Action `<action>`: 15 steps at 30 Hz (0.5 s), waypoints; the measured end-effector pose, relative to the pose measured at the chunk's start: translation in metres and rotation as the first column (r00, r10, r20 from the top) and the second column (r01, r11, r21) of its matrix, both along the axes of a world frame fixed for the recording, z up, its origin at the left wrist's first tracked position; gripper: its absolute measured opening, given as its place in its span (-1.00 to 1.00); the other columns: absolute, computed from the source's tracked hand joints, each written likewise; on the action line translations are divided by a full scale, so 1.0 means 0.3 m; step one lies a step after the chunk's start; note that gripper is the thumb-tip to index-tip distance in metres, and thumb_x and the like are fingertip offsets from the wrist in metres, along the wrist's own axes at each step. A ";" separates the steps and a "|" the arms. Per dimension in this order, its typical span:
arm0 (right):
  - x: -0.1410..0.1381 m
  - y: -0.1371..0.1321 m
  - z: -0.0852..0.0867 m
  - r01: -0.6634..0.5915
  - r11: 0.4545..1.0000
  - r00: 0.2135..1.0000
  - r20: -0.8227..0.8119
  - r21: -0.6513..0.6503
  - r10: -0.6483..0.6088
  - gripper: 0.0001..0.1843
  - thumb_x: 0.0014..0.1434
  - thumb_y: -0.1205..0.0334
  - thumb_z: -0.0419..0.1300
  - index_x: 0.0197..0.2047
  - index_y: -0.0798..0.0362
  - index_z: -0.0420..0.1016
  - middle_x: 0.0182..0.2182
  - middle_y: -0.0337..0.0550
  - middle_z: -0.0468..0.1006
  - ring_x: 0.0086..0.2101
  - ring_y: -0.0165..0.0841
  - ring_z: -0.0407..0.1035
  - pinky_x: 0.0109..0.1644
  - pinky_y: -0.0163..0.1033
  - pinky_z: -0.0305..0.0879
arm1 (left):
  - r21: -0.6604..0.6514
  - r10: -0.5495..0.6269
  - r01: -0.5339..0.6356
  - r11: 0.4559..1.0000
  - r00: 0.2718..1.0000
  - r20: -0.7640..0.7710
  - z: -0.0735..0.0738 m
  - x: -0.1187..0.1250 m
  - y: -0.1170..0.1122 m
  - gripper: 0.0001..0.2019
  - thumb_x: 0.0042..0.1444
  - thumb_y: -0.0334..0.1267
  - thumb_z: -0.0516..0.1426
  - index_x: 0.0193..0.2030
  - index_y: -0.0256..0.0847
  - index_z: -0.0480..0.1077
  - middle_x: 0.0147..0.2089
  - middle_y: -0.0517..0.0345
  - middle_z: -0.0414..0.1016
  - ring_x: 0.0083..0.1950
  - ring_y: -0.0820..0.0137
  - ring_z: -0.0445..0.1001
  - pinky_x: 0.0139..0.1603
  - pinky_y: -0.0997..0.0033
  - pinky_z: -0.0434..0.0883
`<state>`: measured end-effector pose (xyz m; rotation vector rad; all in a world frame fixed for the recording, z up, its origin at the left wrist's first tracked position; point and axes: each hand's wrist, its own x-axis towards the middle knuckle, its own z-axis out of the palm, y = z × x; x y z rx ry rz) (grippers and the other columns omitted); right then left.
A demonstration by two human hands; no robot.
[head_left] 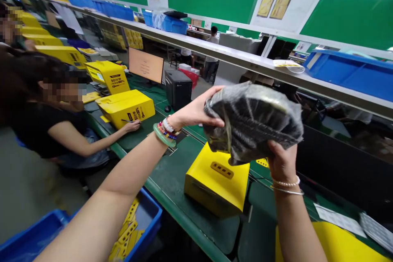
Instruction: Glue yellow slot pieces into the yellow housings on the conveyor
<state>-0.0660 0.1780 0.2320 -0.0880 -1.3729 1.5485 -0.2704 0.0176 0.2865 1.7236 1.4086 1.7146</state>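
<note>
A dark, bulky item wrapped in clear plastic point(254, 118) is held up between my two hands, tilted, above the green workbench point(172, 168). My left hand point(202, 108) grips its left end, thumb in front and the other fingers hidden behind it. At the lower right, my right hand point(284, 157) holds it with the thumb on the near face; most of those fingers are out of sight. What lies inside the plastic I cannot make out. Just below stands a yellow box point(217, 180) with a dark label on its top.
At the left a seated co-worker point(61, 118) holds a pen beside another yellow box point(125, 108). A blue bin point(147, 213) with yellow pieces sits below the bench edge. A shelf point(233, 51) with blue trays crosses above. A yellow surface point(337, 241) lies at lower right.
</note>
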 end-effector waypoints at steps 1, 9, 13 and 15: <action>0.007 -0.013 -0.041 -0.005 1.000 0.998 0.069 0.000 0.005 -0.21 -0.28 0.25 0.47 0.10 -0.01 0.41 0.02 -0.13 0.53 0.09 -0.14 0.35 0.31 0.04 0.10 | -0.052 0.015 -0.015 0.999 1.000 -0.009 -0.058 0.004 -0.023 -0.14 -0.32 -0.27 0.45 0.19 -0.22 0.25 0.18 -0.06 0.36 0.26 0.04 0.28 0.28 0.11 0.20; -0.014 -0.035 -0.162 -0.013 0.991 0.966 0.252 -0.134 0.047 -0.21 -0.28 0.21 0.48 0.08 0.02 0.40 -0.04 -0.10 0.56 -0.03 -0.11 0.41 0.28 0.22 0.06 | -0.089 0.100 -0.081 0.993 0.968 0.230 -0.309 0.014 -0.040 -0.26 -0.24 -0.22 0.40 0.12 -0.23 0.24 0.07 -0.03 0.40 0.11 0.12 0.38 0.21 0.07 0.23; 0.004 -0.030 0.057 -0.003 1.000 0.998 -0.062 0.030 0.005 -0.16 -0.18 0.20 0.43 0.20 -0.04 0.32 0.17 -0.12 0.41 0.18 -0.11 0.26 0.33 0.12 0.02 | 0.153 0.030 -0.078 0.985 0.955 0.296 -0.076 0.018 0.008 -0.27 -0.36 -0.25 0.42 0.05 -0.21 0.32 -0.02 0.11 0.44 0.08 0.12 0.37 0.19 0.13 0.22; 0.028 -0.048 0.095 -0.040 0.997 0.977 -0.209 0.063 0.052 -0.09 -0.15 0.13 0.41 0.28 -0.12 0.21 0.30 -0.21 0.24 0.28 -0.14 0.10 0.37 0.08 -0.03 | 0.241 -0.013 -0.078 0.967 0.935 0.355 0.004 0.034 0.026 -0.33 -0.33 -0.26 0.40 0.01 -0.19 0.34 -0.09 0.18 0.45 0.03 0.17 0.38 0.14 0.20 0.26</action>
